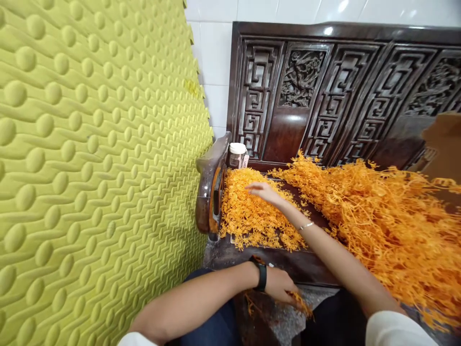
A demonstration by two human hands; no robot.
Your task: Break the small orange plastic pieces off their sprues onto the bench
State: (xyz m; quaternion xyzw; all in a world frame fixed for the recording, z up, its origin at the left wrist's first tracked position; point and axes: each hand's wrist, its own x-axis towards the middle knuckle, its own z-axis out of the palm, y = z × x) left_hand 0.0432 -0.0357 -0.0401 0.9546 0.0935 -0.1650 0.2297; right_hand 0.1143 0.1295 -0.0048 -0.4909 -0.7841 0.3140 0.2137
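My left hand (279, 285), with a dark watch on its wrist, is low in front of the bench edge. Its fingers are closed around an orange artificial foliage sprig (303, 304), which pokes out beyond the fingertips. My right hand (265, 192), a thin bracelet on its wrist, hovers over a heap of loose orange foliage pieces (248, 216) on the bench seat. Its fingers are stretched out, and nothing shows in them. Right of the heap lies a large bundle of long orange artificial stems (382, 216), partly covered by my right forearm.
The dark carved wooden bench (293, 127) has an armrest (209, 192) close to the heap's left side. A clear jar with a white lid (237, 154) stands in the back corner. A yellow-green textured foam mat (101, 158) rises at left. Brown cardboard (444, 149) is at far right.
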